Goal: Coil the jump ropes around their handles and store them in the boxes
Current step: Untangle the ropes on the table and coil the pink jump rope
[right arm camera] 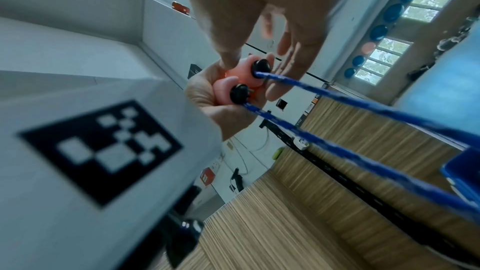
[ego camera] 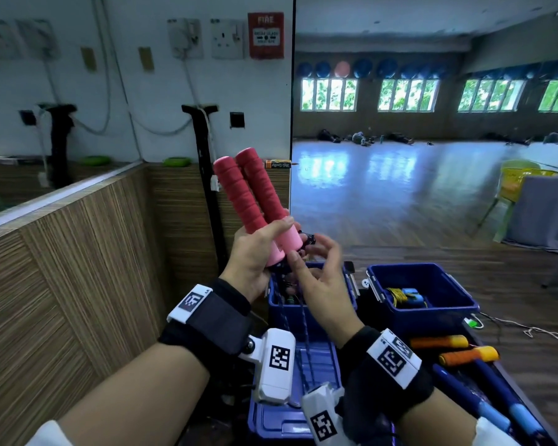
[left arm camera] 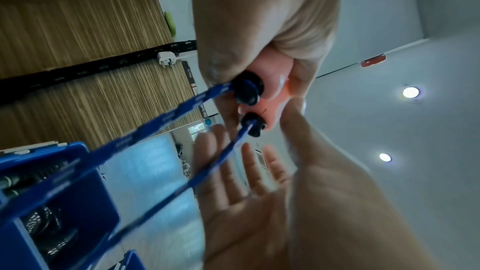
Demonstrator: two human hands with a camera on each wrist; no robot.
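My left hand (ego camera: 258, 249) grips two red jump-rope handles (ego camera: 248, 188) side by side, held upright above the boxes. Their pink lower ends (right arm camera: 241, 77) carry black caps (left arm camera: 246, 89). Two strands of blue rope (ego camera: 303, 336) run from the caps down into the left blue box (ego camera: 347, 304). My right hand (ego camera: 316, 262) is just below the handle ends with its fingers spread. Its thumb touches the pink end, and it holds nothing. In the left wrist view the rope (left arm camera: 155, 124) passes in front of the right palm (left arm camera: 246, 202).
A second blue box (ego camera: 432, 317) to the right holds a coiled rope with blue handles (ego camera: 406, 296). Orange handles (ego camera: 438, 342) and blue handles (ego camera: 496, 413) lie at the lower right. A blue lid (ego camera: 287, 423) lies below my wrists. A wood-panelled wall (ego camera: 78, 268) stands close on the left.
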